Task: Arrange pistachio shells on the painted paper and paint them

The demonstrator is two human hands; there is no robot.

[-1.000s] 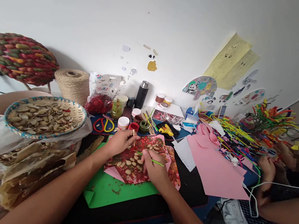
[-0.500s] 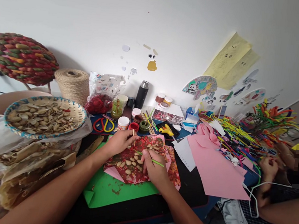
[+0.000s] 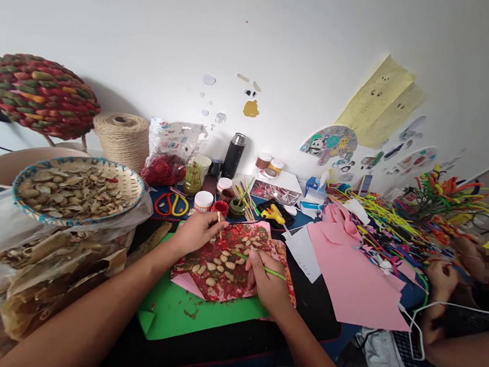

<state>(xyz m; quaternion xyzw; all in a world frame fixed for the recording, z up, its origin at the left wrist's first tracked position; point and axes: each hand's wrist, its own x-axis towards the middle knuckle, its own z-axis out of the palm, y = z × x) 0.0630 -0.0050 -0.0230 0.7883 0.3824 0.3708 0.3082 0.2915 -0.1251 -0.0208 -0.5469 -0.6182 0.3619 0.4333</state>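
My left hand [image 3: 198, 231] is closed on a short pale wooden stick [image 3: 220, 228] at the back left of a paint-smeared pink sheet [image 3: 189, 284]. A slim green paintbrush [image 3: 275, 273] is pinched in my right hand [image 3: 268, 277], its front end pointing left over the peanuts. Several unpainted peanuts [image 3: 212, 266] lie scattered across the sheet, which is coated with red and brownish-green paint. Under it lies a green sheet [image 3: 175, 323] with a curled corner. Just behind my left hand stand a red paint jar [image 3: 220, 208] and a dark green one [image 3: 237, 207].
To the left are a basket of shells [image 3: 80, 191], a twine spool [image 3: 121, 141] and a ball covered in painted peanuts [image 3: 40, 95]. Scissors [image 3: 172, 204], a yellow glue gun [image 3: 273, 214] and pink paper [image 3: 355, 278] lie behind and right. Another person's hand [image 3: 442, 277] is at far right.
My right hand has moved right with the green paintbrush, uncovering more of the peanuts. My left hand stays in nearly the same place, still holding the stick.
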